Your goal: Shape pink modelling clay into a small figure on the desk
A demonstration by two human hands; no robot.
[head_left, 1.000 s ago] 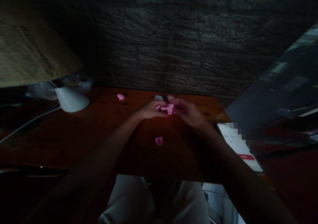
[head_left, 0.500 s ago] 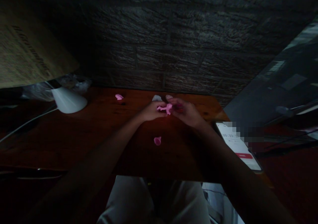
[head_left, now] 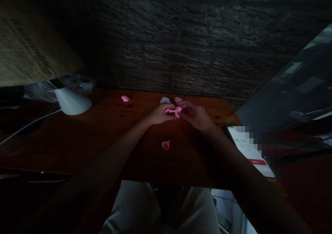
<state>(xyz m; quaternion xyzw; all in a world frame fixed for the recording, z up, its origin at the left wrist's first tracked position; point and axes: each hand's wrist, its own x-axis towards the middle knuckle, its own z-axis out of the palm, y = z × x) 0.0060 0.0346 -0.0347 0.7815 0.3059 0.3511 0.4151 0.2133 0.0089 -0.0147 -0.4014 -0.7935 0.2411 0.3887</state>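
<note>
Between my two hands, just above the wooden table, is a pink modelling clay piece with thin arms sticking out. My left hand pinches its left end between thumb and fingers. On the other side, the fingers of my right hand are closed around its right part. A darker pink bit shows among the right fingers. Behind the hands lie a whitish lump and a pale pink lump. Nearer to me rests a small pink cup-shaped piece. Dim light hides fine detail.
Another pink lump lies at the back left of the wooden table. A white lamp base with a cable stands at left, under a printed brown paper shade. A lit phone lies at right. A brick wall rises behind.
The view has shifted slightly. Both hands keep hold of the pink modelling clay piece, which has turned a little between them. The loose pieces have stayed in place on the table.
</note>
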